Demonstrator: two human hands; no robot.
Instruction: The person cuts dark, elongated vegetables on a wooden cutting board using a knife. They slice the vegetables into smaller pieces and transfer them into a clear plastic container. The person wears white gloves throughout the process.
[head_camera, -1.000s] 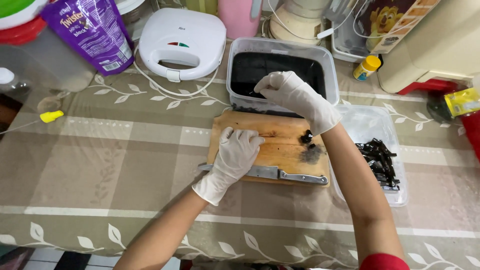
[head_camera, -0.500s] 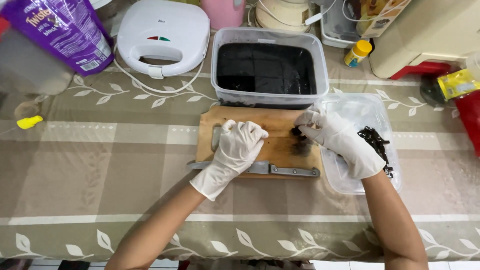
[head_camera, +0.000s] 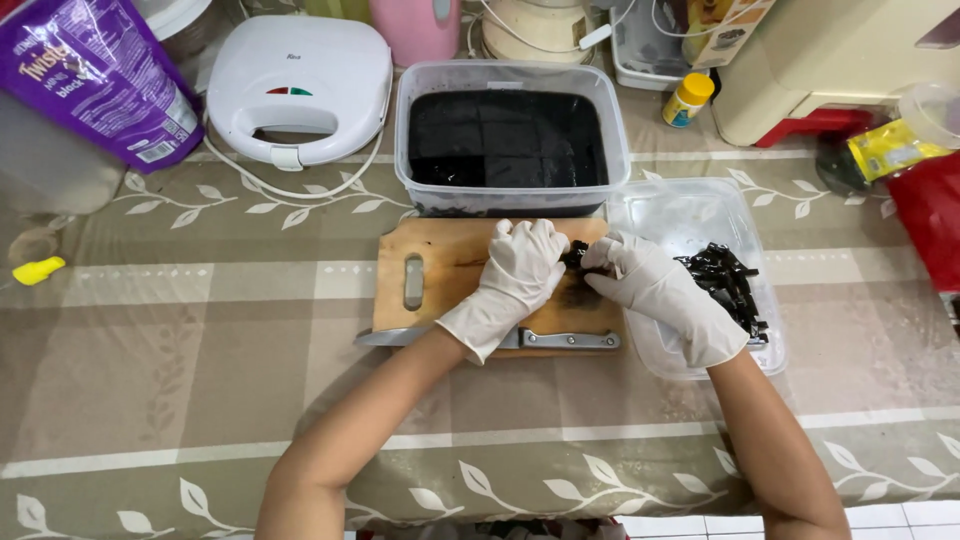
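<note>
We pinch the black jelly piece (head_camera: 574, 254) between left hand (head_camera: 520, 268) and right hand (head_camera: 650, 285) at frame centre — slick gloves may drop it, or a wrist may nudge the knife (head_camera: 560, 339) off the cutting board (head_camera: 440, 275).

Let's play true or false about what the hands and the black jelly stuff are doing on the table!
1. Both hands wear white gloves: left hand, right hand. True.
2. The knife is held in the right hand. False: it lies on the cutting board, unheld.
3. The hands meet around a small black jelly piece on the board. True.
4. The big tub is empty. False: it holds dark jelly.
5. Cut black strips lie in the clear tray. True.
</note>
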